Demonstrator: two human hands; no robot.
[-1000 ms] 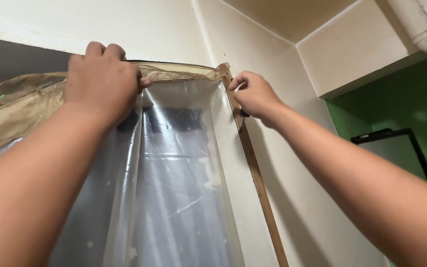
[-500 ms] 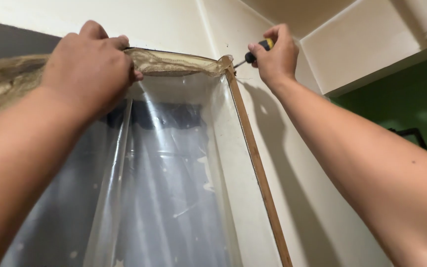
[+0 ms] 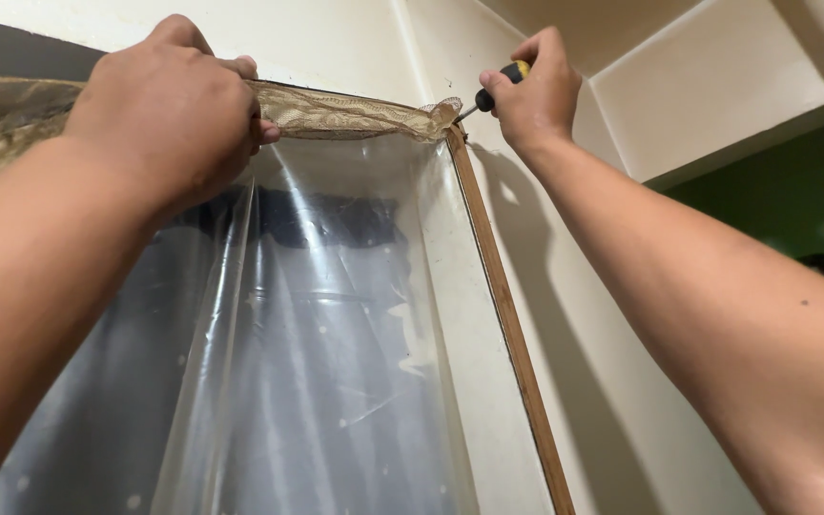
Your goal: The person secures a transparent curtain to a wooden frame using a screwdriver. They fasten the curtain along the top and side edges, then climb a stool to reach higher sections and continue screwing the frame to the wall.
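A clear plastic sheet (image 3: 326,324) hangs over an opening, its crumpled tan top edge (image 3: 355,113) running along the cream wall. My left hand (image 3: 169,105) grips that top edge near the middle. My right hand (image 3: 531,91) is closed around a screwdriver (image 3: 496,86) with a black and yellow handle. Its tip points at the upper right corner of the sheet, where a thin brown wooden strip (image 3: 503,305) runs down the right side.
A cream wall corner (image 3: 407,48) rises behind the hands. A boxed beam (image 3: 717,86) juts out at upper right, with a green wall (image 3: 793,200) below it. A dark panel (image 3: 2,52) shows at upper left.
My right hand rose from the wooden strip to the sheet's top right corner, and the screwdriver in it came into view. My left hand stayed on the top edge.
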